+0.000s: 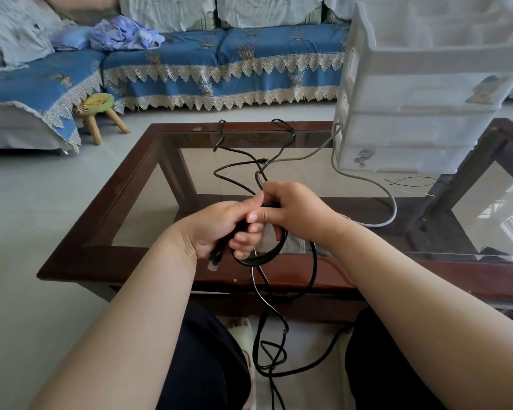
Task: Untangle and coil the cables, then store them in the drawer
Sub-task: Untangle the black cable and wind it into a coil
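A black cable [262, 257] is partly wound into a small coil over the near edge of the glass table. My left hand [219, 229] grips that coil, and a plug end sticks out below the palm. My right hand [293, 210] pinches the same cable just above the coil. Loose black strands trail across the glass to the far edge and hang down between my knees. A grey cable [390, 199] curves along the table beside the white plastic drawer unit [421, 113], whose drawers look closed.
The glass top sits in a dark wooden table frame [101, 255]. Thin loose wires [412, 182] lie in front of the drawer unit. A blue sofa [219, 63] and a small wooden stool [100, 113] stand beyond the table.
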The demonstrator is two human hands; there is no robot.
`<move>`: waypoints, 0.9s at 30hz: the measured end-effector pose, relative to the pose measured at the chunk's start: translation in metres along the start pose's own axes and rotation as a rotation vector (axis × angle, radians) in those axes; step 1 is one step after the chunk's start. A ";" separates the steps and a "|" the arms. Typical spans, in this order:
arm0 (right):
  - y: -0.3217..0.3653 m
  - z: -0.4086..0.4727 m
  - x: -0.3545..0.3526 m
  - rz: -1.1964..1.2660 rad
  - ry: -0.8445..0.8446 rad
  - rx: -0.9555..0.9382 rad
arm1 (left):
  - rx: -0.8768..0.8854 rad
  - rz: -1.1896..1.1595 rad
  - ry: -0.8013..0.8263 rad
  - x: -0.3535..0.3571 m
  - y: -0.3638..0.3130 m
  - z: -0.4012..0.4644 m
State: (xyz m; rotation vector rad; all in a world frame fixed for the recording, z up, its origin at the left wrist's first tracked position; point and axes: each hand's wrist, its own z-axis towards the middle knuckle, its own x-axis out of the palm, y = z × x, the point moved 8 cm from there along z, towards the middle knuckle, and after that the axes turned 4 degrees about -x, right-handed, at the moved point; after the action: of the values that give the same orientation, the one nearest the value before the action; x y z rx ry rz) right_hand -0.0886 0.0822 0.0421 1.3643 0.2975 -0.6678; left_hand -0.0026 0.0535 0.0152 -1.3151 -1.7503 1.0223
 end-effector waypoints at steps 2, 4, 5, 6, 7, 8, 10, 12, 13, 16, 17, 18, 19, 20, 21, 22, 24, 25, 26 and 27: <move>-0.001 0.000 -0.004 -0.045 -0.040 -0.005 | -0.014 -0.030 -0.038 -0.001 0.001 0.002; 0.000 0.000 -0.008 -0.078 -0.091 -0.012 | -0.007 -0.064 -0.130 -0.005 0.002 0.006; 0.000 0.000 -0.011 -0.073 -0.114 -0.016 | 0.007 -0.090 -0.164 -0.005 0.001 0.008; 0.000 0.000 -0.013 -0.052 -0.132 -0.019 | 0.026 -0.121 -0.183 -0.004 0.000 0.009; -0.002 0.000 -0.014 -0.018 -0.150 -0.012 | 0.048 -0.150 -0.195 -0.004 -0.001 0.009; -0.005 0.000 -0.016 0.029 -0.168 0.010 | 0.068 -0.182 -0.207 -0.005 -0.002 0.009; -0.014 0.001 -0.019 0.191 -0.191 0.084 | 0.105 -0.285 -0.230 -0.011 -0.005 0.007; -0.020 0.001 -0.016 0.346 -0.178 0.133 | 0.135 -0.423 -0.228 -0.019 -0.006 0.004; -0.021 0.000 -0.015 0.384 -0.173 0.144 | 0.142 -0.484 -0.213 -0.022 -0.006 0.004; -0.023 0.001 -0.019 0.313 -0.248 0.142 | 0.153 -0.590 -0.160 -0.022 -0.007 0.005; -0.023 0.002 -0.023 0.230 -0.295 0.126 | 0.158 -0.594 -0.146 -0.022 -0.007 0.006; -0.022 0.002 -0.026 0.151 -0.338 0.108 | 0.163 -0.586 -0.127 -0.020 -0.009 0.007; -0.020 0.001 -0.027 0.103 -0.372 0.092 | 0.169 -0.570 -0.098 -0.017 -0.010 0.007; -0.017 0.000 -0.028 0.092 -0.396 0.079 | 0.174 -0.554 -0.063 -0.014 -0.011 0.007; -0.016 -0.001 -0.028 0.105 -0.415 0.073 | 0.178 -0.540 -0.023 -0.010 -0.012 0.008; -0.014 -0.003 -0.029 0.123 -0.435 0.066 | 0.182 -0.525 0.013 -0.007 -0.013 0.008; -0.012 -0.006 -0.031 0.140 -0.467 0.063 | 0.191 -0.490 0.047 -0.003 -0.013 0.008; -0.012 -0.007 -0.031 0.136 -0.476 0.064 | 0.195 -0.476 0.048 -0.003 -0.013 0.009; -0.012 -0.007 -0.031 0.132 -0.476 0.068 | 0.197 -0.469 0.042 -0.003 -0.013 0.009; -0.013 -0.006 -0.030 0.130 -0.473 0.076 | 0.199 -0.464 0.035 -0.003 -0.012 0.009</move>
State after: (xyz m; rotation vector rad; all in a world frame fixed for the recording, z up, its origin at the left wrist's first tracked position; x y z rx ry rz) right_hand -0.1192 0.0950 0.0477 1.2422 -0.1944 -0.8739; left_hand -0.0148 0.0466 0.0222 -0.7495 -1.7624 0.8706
